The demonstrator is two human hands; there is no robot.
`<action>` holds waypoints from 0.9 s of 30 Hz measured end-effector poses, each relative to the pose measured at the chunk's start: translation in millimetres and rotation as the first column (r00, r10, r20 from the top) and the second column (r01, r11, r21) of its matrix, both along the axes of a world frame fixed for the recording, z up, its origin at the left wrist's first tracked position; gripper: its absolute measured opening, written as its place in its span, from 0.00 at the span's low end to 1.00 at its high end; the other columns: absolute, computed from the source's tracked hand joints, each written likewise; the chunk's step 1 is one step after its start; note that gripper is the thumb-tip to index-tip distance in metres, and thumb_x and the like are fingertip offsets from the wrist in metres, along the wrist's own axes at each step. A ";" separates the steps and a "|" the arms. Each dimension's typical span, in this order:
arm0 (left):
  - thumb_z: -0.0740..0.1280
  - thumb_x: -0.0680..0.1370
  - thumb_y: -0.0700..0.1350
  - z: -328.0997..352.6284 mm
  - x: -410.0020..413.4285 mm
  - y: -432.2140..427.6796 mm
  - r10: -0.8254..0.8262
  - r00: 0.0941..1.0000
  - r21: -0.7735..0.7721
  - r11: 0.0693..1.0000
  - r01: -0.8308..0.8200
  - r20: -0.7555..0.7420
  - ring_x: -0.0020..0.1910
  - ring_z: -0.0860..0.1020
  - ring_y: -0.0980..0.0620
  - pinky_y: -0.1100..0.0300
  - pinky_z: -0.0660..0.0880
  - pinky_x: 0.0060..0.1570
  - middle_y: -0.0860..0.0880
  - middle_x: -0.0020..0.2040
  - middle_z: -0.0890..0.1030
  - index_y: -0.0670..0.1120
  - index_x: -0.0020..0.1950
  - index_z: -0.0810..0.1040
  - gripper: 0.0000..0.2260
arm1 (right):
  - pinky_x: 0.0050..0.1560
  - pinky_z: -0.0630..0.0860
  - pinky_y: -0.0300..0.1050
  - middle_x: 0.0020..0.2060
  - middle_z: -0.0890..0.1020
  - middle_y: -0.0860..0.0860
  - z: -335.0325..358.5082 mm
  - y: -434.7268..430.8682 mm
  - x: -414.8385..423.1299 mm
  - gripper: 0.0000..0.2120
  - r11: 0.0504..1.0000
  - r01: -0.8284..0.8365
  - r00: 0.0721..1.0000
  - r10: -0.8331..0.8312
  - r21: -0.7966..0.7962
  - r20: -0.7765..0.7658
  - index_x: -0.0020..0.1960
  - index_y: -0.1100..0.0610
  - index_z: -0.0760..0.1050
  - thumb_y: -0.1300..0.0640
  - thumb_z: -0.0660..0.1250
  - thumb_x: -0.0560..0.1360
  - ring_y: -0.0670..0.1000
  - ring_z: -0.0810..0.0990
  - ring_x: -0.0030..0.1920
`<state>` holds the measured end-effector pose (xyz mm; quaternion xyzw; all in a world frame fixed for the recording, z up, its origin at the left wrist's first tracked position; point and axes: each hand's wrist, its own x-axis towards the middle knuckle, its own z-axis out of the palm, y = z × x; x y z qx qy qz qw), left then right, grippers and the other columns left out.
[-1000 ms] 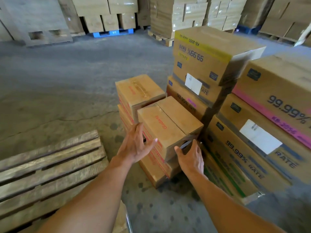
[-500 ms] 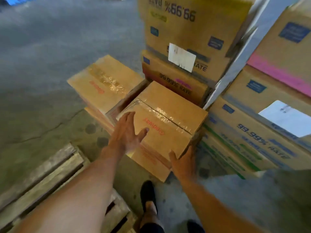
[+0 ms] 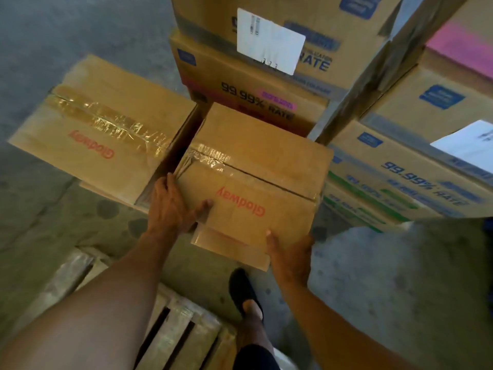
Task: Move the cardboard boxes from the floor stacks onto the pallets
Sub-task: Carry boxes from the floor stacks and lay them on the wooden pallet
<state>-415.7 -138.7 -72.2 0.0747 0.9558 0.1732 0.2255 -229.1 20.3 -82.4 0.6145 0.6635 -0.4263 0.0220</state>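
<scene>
The top Glodway box sits on a lower box on the floor, just beside the wooden pallet; I judge it best lifted level, then swung toward that pallet. The left hand clasps its near-left corner and the right hand its near-right corner, fingers wrapped on cardboard. Its taped seam, probably its long axis, runs left to right, slanted, with the print facing away.

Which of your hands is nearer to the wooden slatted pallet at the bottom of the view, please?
Left. The left hand grips the brown taped cardboard box's left edge, above the wooden slatted pallet; the right hand holds the box's near right corner, farther right.
</scene>
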 end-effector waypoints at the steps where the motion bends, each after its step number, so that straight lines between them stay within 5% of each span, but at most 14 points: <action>1: 0.68 0.70 0.71 -1.9 -1.6 2.3 -0.015 1.000 -0.023 1.000 0.015 -0.015 0.75 0.58 0.37 0.40 0.61 0.73 0.38 0.77 0.56 0.41 0.80 0.48 0.53 | 0.69 0.69 0.61 0.74 0.67 0.62 -1.2 1.7 -0.3 0.53 1.000 0.000 1.000 0.000 0.000 -0.006 0.79 0.61 0.54 0.32 0.72 0.68 0.65 0.68 0.72; 6: 0.68 0.68 0.72 -9.3 6.3 9.6 -0.009 0.997 0.017 1.000 0.010 -0.077 0.73 0.61 0.36 0.40 0.64 0.70 0.37 0.75 0.58 0.43 0.80 0.50 0.53 | 0.64 0.74 0.59 0.71 0.71 0.59 -5.9 21.6 4.9 0.50 1.000 -0.024 0.999 0.023 -0.017 -0.044 0.78 0.58 0.55 0.38 0.76 0.69 0.63 0.72 0.69; 12: 0.83 0.61 0.55 -10.9 -1.9 4.0 0.302 0.931 0.296 0.887 -0.353 0.204 0.66 0.72 0.40 0.50 0.79 0.48 0.43 0.66 0.71 0.43 0.72 0.61 0.47 | 0.62 0.73 0.55 0.70 0.72 0.57 -11.8 39.6 11.2 0.53 0.991 -0.058 0.994 0.047 -0.123 -0.095 0.79 0.53 0.52 0.40 0.79 0.66 0.62 0.74 0.67; 16: 0.84 0.62 0.50 -7.5 5.8 -0.2 0.299 0.917 0.326 0.867 -0.376 0.262 0.60 0.74 0.44 0.56 0.80 0.40 0.45 0.61 0.71 0.44 0.65 0.62 0.41 | 0.64 0.73 0.55 0.71 0.72 0.55 -8.7 55.1 19.3 0.52 0.987 -0.094 0.989 0.077 -0.134 -0.126 0.79 0.51 0.54 0.41 0.80 0.65 0.60 0.73 0.68; 20: 0.83 0.62 0.54 7.7 54.0 0.9 0.355 0.897 0.359 0.827 -0.433 0.263 0.60 0.76 0.41 0.44 0.79 0.56 0.45 0.60 0.73 0.47 0.61 0.61 0.39 | 0.67 0.72 0.58 0.71 0.72 0.54 7.9 88.0 29.3 0.50 0.974 -0.203 0.970 0.185 -0.101 -0.160 0.79 0.50 0.56 0.41 0.79 0.67 0.60 0.72 0.69; 27: 0.82 0.64 0.54 47.6 179.0 27.2 0.582 0.796 0.494 0.649 -0.578 0.166 0.59 0.73 0.46 0.42 0.75 0.62 0.48 0.61 0.73 0.44 0.71 0.62 0.44 | 0.66 0.72 0.54 0.67 0.76 0.51 47.5 146.8 86.2 0.45 0.904 -0.427 0.868 0.400 -0.033 -0.294 0.76 0.49 0.62 0.41 0.79 0.66 0.58 0.75 0.66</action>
